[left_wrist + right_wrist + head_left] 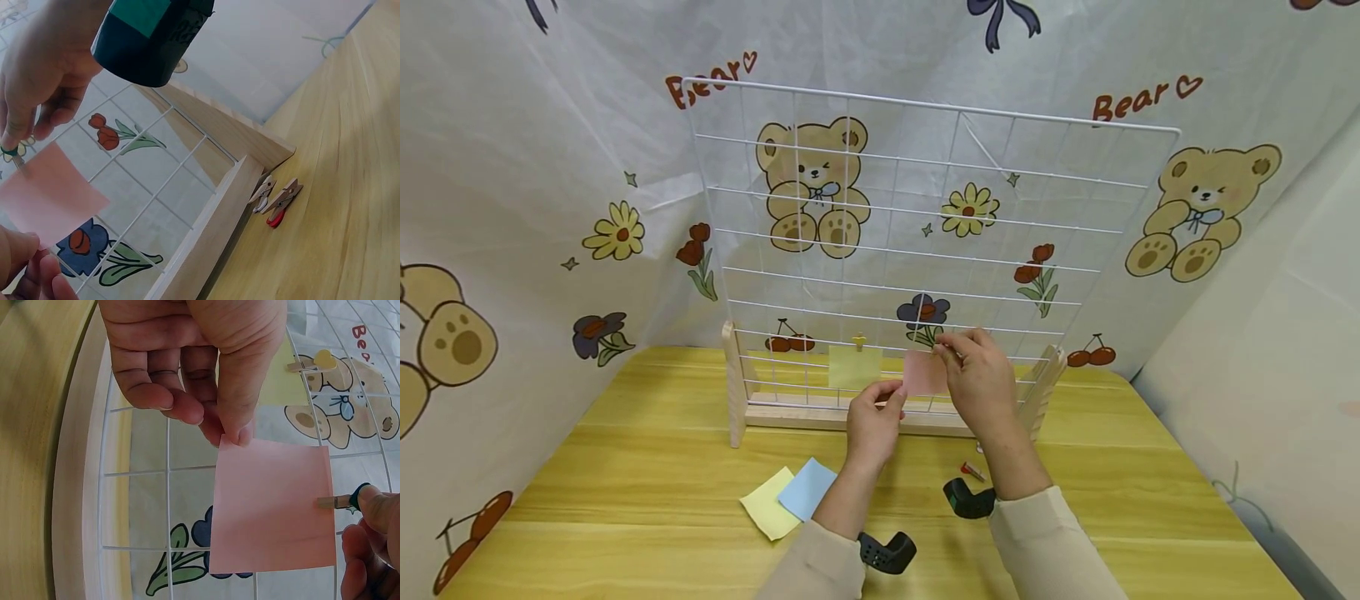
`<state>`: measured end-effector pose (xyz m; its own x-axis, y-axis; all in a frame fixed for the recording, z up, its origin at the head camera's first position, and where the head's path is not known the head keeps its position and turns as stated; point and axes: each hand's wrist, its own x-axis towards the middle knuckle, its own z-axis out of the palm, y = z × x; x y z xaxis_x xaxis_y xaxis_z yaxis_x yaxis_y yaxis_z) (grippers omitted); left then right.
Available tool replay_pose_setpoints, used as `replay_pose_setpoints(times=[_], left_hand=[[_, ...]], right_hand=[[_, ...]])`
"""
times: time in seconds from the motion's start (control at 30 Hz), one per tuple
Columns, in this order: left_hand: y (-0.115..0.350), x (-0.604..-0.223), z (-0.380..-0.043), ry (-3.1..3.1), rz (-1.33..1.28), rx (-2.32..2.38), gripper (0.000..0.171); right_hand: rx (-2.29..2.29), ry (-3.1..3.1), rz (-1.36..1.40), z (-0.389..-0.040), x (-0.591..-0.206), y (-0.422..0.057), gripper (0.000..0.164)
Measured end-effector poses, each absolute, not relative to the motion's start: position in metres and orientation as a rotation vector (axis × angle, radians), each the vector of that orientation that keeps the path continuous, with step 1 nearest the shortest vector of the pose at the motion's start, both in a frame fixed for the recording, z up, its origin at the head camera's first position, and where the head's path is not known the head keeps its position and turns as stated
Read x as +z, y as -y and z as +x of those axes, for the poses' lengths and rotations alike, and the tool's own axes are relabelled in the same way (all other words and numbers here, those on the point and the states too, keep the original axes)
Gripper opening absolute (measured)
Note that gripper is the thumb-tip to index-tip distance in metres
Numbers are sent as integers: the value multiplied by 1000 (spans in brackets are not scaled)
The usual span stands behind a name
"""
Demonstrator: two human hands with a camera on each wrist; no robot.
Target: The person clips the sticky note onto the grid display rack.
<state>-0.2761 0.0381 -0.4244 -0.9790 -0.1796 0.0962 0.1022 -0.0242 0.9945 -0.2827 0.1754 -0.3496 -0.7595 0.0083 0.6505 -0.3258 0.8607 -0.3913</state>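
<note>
A square pink paper note lies against the lower part of a white wire grid. My left hand pinches one lower corner of the note between thumb and finger. At its upper edge, my right hand pinches a small wooden clothespin with a green end, and the peg's tip overlaps the paper. Left of the pink note, a yellow note hangs from the grid under a clothespin with a yellow heart.
A wooden stand holds the grid upright on the wood-grain table. Loose yellow and blue notes overlap at the front left. Two clothespins, one red-ended and one white-ended, lie near the stand's right end.
</note>
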Motion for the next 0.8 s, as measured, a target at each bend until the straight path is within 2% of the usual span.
replay_pose_setpoints(times=[0.37,0.8], left_hand=[[-38,-425,-275,2007,79,-2121,20],[-38,-422,-273,2001,55,-2168,17]], right_hand=[[702,2343,201,-277,-348,-175,22],[800,2299,181,-266,-354,-178,15]])
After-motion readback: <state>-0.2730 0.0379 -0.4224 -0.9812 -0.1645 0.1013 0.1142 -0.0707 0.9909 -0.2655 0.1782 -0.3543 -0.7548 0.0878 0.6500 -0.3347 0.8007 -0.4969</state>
